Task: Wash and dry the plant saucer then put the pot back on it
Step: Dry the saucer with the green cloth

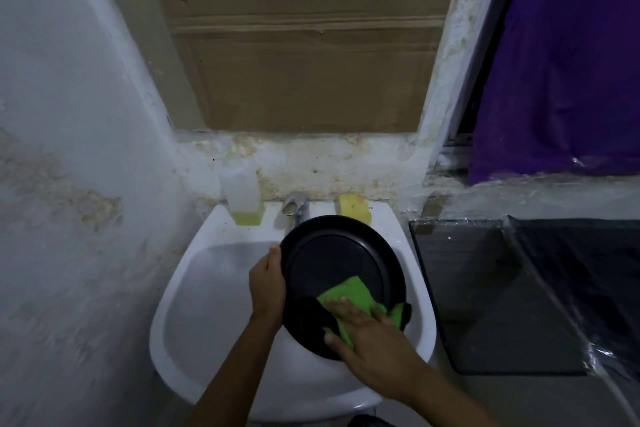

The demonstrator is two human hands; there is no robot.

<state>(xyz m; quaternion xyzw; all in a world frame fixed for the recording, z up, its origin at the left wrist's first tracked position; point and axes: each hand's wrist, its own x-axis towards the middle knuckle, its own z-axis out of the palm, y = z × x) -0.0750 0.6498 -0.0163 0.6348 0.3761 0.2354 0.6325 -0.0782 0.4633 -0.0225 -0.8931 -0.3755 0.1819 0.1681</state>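
Right now you have the black saucer [332,253] tilted up over the white sink [194,288], just below the tap [295,206]. Your left hand [268,282] grips its left rim, thumb on the near face and fingers curled out of sight behind. Your right hand [367,329] lies flat, fingers straight, pressing a green cloth [346,298] against the lower part of the inner face. No water shows running from the tap, so this reads as the drying step, though I cannot tell how wet the saucer is.

To dry it well:

1. Keep the left grip firm on the rim; a wet, smooth plastic edge is likely to slip, and the basin sits directly below.
2. Work the cloth in circles from the flat centre outward, then run it along the groove where the base meets the raised rim, since water tends to collect there.
3. Turn the saucer in your left hand bit by bit so the cloth reaches the upper half, which looks untouched by the cloth at present.
4. Wipe the back as well; only 1 face is visible.

A soap bottle [242,198] and a yellow sponge [353,206] sit on the sink ledge either side of the tap. The pot is not in view.
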